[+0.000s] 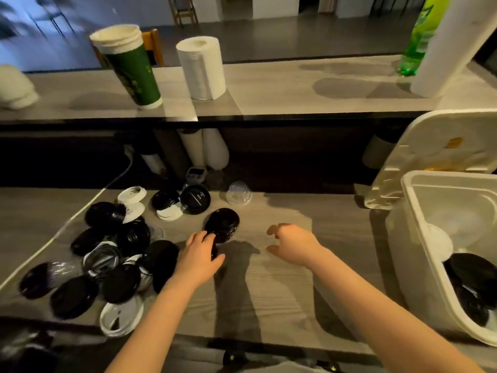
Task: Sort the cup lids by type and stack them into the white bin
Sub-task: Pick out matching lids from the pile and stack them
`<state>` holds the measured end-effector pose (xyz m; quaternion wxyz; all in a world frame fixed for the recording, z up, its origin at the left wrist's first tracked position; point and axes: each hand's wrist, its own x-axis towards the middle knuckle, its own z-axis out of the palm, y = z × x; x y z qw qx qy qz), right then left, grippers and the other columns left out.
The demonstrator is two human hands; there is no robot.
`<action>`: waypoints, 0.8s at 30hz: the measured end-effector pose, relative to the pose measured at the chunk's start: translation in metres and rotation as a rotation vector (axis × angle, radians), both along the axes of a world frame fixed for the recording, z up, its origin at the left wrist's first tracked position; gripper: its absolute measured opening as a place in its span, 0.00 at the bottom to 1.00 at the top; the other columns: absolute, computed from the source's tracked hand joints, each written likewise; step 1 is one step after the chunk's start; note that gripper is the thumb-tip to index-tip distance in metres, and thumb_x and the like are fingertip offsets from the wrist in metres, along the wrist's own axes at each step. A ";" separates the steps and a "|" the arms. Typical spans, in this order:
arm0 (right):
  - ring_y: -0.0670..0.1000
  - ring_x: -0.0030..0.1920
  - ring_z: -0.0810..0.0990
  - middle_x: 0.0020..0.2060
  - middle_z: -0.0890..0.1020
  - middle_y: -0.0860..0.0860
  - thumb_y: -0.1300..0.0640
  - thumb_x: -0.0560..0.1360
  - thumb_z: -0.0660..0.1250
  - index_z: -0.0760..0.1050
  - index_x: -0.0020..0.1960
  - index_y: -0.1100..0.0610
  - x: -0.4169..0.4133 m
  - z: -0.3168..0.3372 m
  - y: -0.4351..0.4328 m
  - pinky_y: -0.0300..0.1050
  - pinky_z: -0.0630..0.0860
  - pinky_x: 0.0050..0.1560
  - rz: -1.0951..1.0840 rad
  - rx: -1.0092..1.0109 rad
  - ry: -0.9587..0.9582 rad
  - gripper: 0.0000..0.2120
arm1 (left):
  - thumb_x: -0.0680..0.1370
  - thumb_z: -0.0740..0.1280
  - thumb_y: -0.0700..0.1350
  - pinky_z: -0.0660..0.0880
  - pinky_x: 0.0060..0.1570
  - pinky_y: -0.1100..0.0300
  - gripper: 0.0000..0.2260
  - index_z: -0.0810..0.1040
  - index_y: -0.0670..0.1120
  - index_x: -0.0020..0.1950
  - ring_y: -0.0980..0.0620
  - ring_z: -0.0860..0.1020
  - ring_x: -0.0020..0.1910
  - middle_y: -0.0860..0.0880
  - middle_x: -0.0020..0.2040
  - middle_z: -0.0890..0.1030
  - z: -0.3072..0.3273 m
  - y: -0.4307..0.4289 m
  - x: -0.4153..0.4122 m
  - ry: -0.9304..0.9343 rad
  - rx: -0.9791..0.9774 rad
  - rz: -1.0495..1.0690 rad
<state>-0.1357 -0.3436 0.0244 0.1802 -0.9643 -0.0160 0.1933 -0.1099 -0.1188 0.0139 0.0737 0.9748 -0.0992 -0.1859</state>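
Note:
A loose pile of black lids point(107, 254), white lids point(121, 317) and clear lids covers the left of the wooden counter. My left hand point(200, 255) grips a black lid point(222, 224) at its near edge, the lid tilted up off the counter. My right hand point(291, 242) hovers over bare counter to the right, fingers loosely curled, holding nothing. The white bin point(419, 254) stands at the right edge with black lids point(473, 286) stacked in its near corner and a pale lid beside them.
A clear dome lid point(238, 193) sits near the counter's back edge. The bin's white cover point(435, 154) leans behind the bin. On the raised shelf stand a green cup stack point(131, 68), a paper roll point(201, 67) and a green bottle point(415, 41). A white cable point(67, 224) crosses the left.

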 end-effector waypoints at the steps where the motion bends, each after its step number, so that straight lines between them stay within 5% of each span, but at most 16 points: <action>1: 0.55 0.61 0.74 0.63 0.74 0.53 0.47 0.77 0.62 0.66 0.69 0.52 0.007 -0.005 0.011 0.52 0.75 0.57 0.009 0.001 0.033 0.22 | 0.78 0.61 0.55 0.63 0.69 0.50 0.28 0.59 0.46 0.75 0.47 0.55 0.74 0.47 0.74 0.60 -0.004 0.014 0.004 0.010 0.005 0.016; 10: 0.59 0.65 0.70 0.67 0.70 0.58 0.48 0.75 0.65 0.60 0.73 0.57 0.083 -0.049 0.091 0.52 0.70 0.63 -0.102 0.093 0.088 0.30 | 0.80 0.59 0.54 0.58 0.71 0.53 0.27 0.57 0.45 0.75 0.46 0.55 0.74 0.46 0.75 0.58 -0.019 0.070 0.072 0.124 0.047 -0.016; 16: 0.61 0.74 0.54 0.76 0.51 0.54 0.43 0.73 0.68 0.48 0.77 0.51 0.120 -0.075 0.119 0.57 0.62 0.70 -0.194 0.073 0.098 0.42 | 0.80 0.59 0.52 0.58 0.70 0.51 0.25 0.59 0.44 0.73 0.46 0.54 0.74 0.45 0.74 0.59 -0.029 0.083 0.106 0.161 -0.011 -0.096; 20: 0.59 0.72 0.58 0.74 0.58 0.52 0.43 0.72 0.69 0.50 0.76 0.50 0.123 -0.087 0.122 0.58 0.64 0.68 -0.196 0.024 0.054 0.41 | 0.80 0.60 0.51 0.57 0.70 0.53 0.24 0.61 0.43 0.74 0.47 0.54 0.74 0.45 0.74 0.59 -0.036 0.087 0.117 0.149 -0.107 -0.092; 24: 0.57 0.67 0.68 0.68 0.67 0.53 0.49 0.65 0.77 0.60 0.73 0.54 0.122 -0.077 0.118 0.51 0.70 0.65 -0.277 0.231 -0.142 0.43 | 0.81 0.59 0.50 0.59 0.70 0.54 0.23 0.62 0.44 0.73 0.47 0.59 0.73 0.46 0.73 0.63 -0.041 0.087 0.127 0.120 -0.265 -0.024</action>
